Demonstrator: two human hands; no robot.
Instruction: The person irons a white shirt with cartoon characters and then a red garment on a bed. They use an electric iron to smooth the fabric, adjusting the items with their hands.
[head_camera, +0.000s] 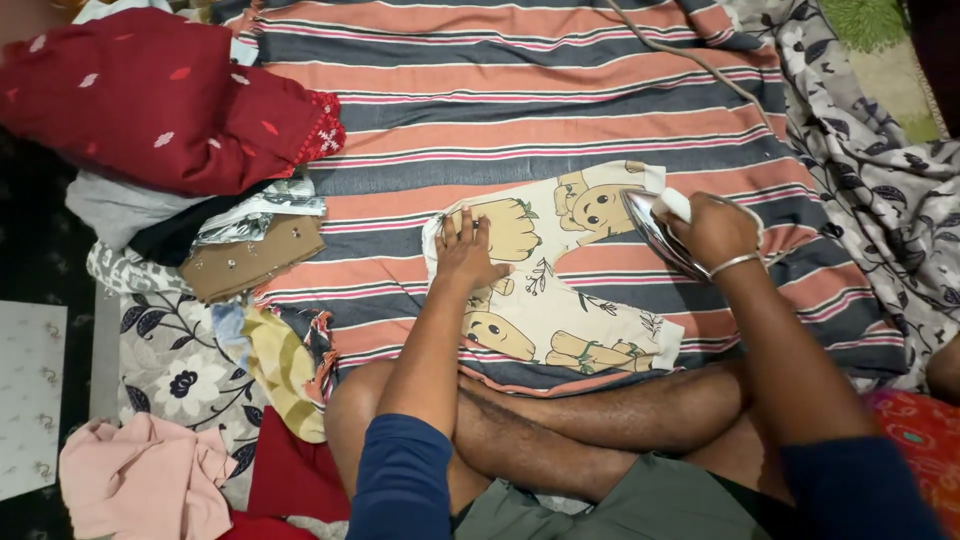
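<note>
At centre, on the striped sheet (520, 90) — one cream garment (560, 290), cartoon print, lying flat just beyond the person's crossed legs.

Left hand (467, 252): fingers spread, palm pressed on the garment's 9 o'clock edge, pinning it.

Right hand (715, 232): closed around the handle of the iron (655, 232), soleplate tilted at the garment's 2 o'clock corner; cord (690, 55) trails off toward 12.

Step, as judged: pressing under way. A further pass would call for the soleplate laid flat and the pinning hand kept out of its path.

Room: bare sheet toward 12; red cloth (160, 95) and a clothes pile (230, 240) crowd 9–10; floral fabric (880, 190) borders 3.
</note>
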